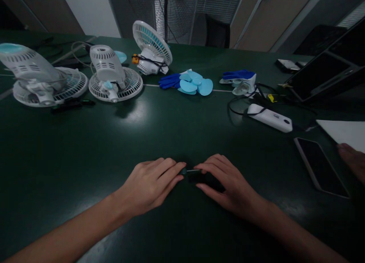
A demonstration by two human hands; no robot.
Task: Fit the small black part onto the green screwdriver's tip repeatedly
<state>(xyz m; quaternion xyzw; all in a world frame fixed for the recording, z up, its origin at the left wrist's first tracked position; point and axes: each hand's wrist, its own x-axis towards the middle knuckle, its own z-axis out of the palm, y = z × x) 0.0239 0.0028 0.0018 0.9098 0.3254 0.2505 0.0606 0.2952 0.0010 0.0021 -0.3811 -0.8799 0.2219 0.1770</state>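
Near the middle of the table, my left hand (155,179) is closed around the dark green handle of a small screwdriver (184,171). Its thin metal shaft lies level and points right. My right hand (228,183) curls at the other end, its index fingertip at the shaft's tip and its thumb lower and apart. Under the right palm is a dark patch, either a black object or shadow; I cannot tell which. Both hands rest low over the dark green table (171,133).
Two grey-white fans (108,73) (51,80) lie face down at the left, a third fan (152,46) behind. Light blue fan blades (196,82) and blue-white gloves (241,80) lie farther back. A white power strip (269,118), a phone (321,166) and another person's hand (353,162) are at right.
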